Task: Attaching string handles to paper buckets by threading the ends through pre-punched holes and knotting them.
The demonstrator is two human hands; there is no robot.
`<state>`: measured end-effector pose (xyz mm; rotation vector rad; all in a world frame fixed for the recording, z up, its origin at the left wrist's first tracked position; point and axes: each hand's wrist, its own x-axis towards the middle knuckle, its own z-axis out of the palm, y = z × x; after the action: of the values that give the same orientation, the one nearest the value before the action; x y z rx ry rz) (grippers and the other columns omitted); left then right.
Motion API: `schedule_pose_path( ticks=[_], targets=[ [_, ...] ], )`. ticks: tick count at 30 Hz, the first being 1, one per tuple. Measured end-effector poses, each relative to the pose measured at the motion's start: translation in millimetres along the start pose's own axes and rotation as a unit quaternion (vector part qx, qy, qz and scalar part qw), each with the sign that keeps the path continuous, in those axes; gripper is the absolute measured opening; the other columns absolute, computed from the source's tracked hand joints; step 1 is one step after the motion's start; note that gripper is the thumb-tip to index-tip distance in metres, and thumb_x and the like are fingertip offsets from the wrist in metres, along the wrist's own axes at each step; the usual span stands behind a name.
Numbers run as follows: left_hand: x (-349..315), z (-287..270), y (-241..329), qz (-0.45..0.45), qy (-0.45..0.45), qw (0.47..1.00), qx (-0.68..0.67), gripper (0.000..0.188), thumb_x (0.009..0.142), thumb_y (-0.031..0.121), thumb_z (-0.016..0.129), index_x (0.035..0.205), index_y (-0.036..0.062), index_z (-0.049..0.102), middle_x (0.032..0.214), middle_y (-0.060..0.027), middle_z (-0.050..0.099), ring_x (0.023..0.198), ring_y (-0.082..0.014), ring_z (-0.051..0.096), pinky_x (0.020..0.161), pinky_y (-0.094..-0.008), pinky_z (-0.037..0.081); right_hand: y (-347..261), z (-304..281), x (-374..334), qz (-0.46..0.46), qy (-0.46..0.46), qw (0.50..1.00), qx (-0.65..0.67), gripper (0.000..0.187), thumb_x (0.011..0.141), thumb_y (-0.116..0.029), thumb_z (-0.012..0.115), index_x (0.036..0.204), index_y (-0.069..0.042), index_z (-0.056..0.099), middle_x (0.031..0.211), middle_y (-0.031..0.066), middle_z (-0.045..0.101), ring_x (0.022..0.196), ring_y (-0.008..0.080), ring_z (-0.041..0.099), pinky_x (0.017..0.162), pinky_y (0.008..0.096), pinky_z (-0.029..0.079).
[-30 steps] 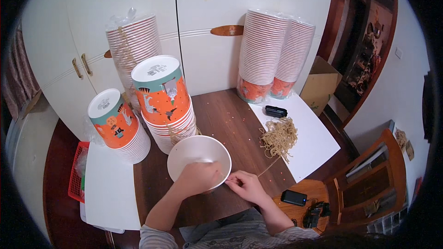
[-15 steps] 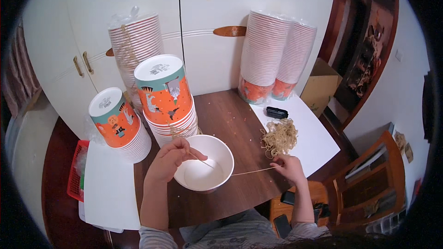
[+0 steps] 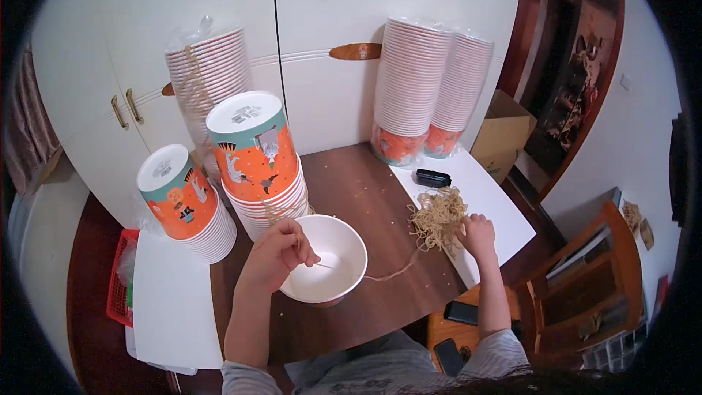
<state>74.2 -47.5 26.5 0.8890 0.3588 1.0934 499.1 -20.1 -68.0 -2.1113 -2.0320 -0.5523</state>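
My left hand (image 3: 281, 252) is closed, pinching the end of a thin tan string over the left side of a white paper bowl (image 3: 344, 245). The string (image 3: 401, 272) reappears beyond the bowl's right rim and runs slack across the table to a tangled heap of tan string (image 3: 437, 218). At the heap's right edge is my right hand (image 3: 479, 235), its fingers bent and closed on strands there; the fingertips are partly hidden. Just behind the bowl stands an upside-down stack of orange and teal paper buckets (image 3: 256, 161), with tan string around its lower part.
A shorter bucket stack (image 3: 175, 201) stands at left, a wrapped stack (image 3: 212, 66) behind it. Two more wrapped stacks (image 3: 413, 80) stand at the back right. A black case (image 3: 433, 178) lies behind the heap. Phones (image 3: 448, 357) rest on a wooden chair; a red basket (image 3: 121, 278) is far left.
My right hand has moved up and right from the string to the heap's edge. The string, taut before, now lies slack on the table. My left hand keeps its pinch over the bowl.
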Motion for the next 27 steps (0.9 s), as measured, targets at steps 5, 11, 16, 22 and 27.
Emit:
schedule_pose_path(
  ticks=[5,11,16,22,27],
  targets=[
    [-3,3,-2,0.013,0.033,0.998,0.047,0.005,0.083,0.003,0.043,0.083,0.0027,0.048,0.066,-0.0078,0.052,0.065,-0.0177,0.055,0.068,-0.0324,0.048,-63,-40,-13,-0.137,-0.011,0.948,0.286,0.021,0.072,-0.015,0.060,0.089,-0.002,0.057,0.091,0.0146,0.056,0.088,0.0312,0.053,0.077,0.0406,0.043],
    [3,8,-15,0.000,0.043,0.982,0.184,0.004,0.081,0.003,0.054,0.084,0.0010,0.053,0.070,-0.0050,0.056,0.065,-0.0107,0.055,0.064,-0.0236,0.046,-151,-54,-53,-0.239,-0.113,0.803,0.534,0.033,0.078,-0.022,0.062,0.103,-0.003,0.054,0.104,0.0154,0.054,0.100,0.0304,0.050,0.086,0.0373,0.041],
    [5,16,-33,-0.034,0.045,0.940,0.337,0.010,0.081,0.009,0.059,0.086,0.0007,0.058,0.070,-0.0010,0.059,0.063,-0.0059,0.054,0.058,-0.0195,0.044,-179,-33,-68,-0.167,-0.111,0.752,0.629,0.026,0.078,-0.017,0.062,0.097,-0.002,0.051,0.094,0.0114,0.054,0.086,0.0227,0.055,0.073,0.0284,0.044],
    [4,29,-54,0.050,0.026,0.897,0.439,0.012,0.079,0.008,0.062,0.086,-0.0020,0.059,0.072,-0.0035,0.063,0.063,-0.0055,0.057,0.058,-0.0205,0.045,-182,-38,-72,-0.095,-0.174,0.532,0.823,0.009,0.084,-0.011,0.055,0.086,-0.004,0.051,0.085,0.0039,0.055,0.076,0.0100,0.054,0.060,0.0229,0.042],
    [0,34,-56,0.062,0.039,0.851,0.520,0.010,0.079,0.008,0.060,0.084,-0.0005,0.060,0.069,-0.0082,0.063,0.059,-0.0091,0.059,0.054,-0.0234,0.045,-161,-67,-69,-0.019,-0.258,0.546,0.797,0.005,0.085,-0.009,0.055,0.084,-0.006,0.051,0.075,-0.0017,0.052,0.065,0.0024,0.046,0.055,0.0187,0.036]
  ],
)
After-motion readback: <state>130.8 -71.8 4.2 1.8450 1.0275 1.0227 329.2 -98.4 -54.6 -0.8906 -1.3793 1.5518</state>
